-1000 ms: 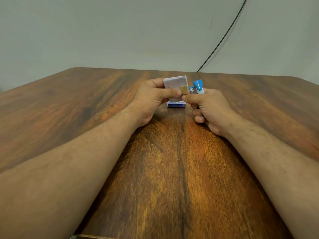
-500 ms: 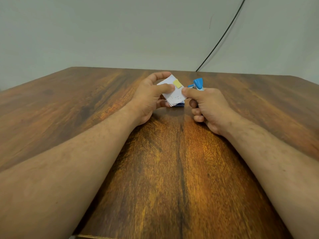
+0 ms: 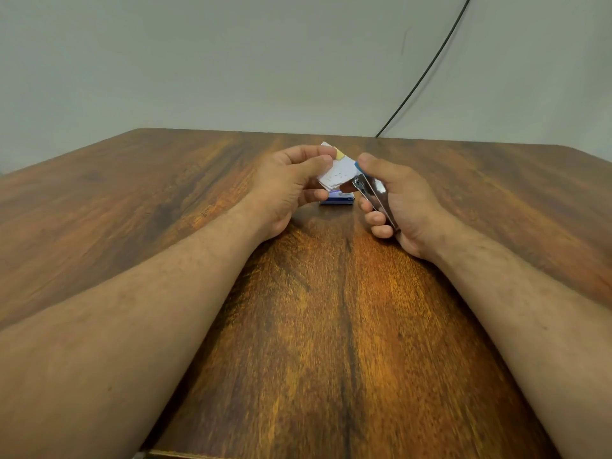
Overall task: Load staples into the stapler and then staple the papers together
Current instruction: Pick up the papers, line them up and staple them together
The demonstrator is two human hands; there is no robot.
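Note:
My left hand (image 3: 291, 185) pinches a small stack of white papers (image 3: 339, 172) with a yellow tab at its top corner, held tilted above the table. My right hand (image 3: 395, 197) grips a small stapler (image 3: 372, 193); its metal underside faces me and only a sliver of its blue top shows under my thumb. The stapler's front end meets the papers' lower right edge. A blue staple box (image 3: 336, 201) lies on the table just behind and below the papers, mostly hidden.
The wooden table (image 3: 314, 326) stretches wide on both sides of my arms. A black cable (image 3: 427, 66) runs down the grey wall to the table's back edge at the right.
My left hand has tilted the papers from upright to slanted. My right hand has turned the stapler over, so its metal base shows, and brought its front end to the papers' edge.

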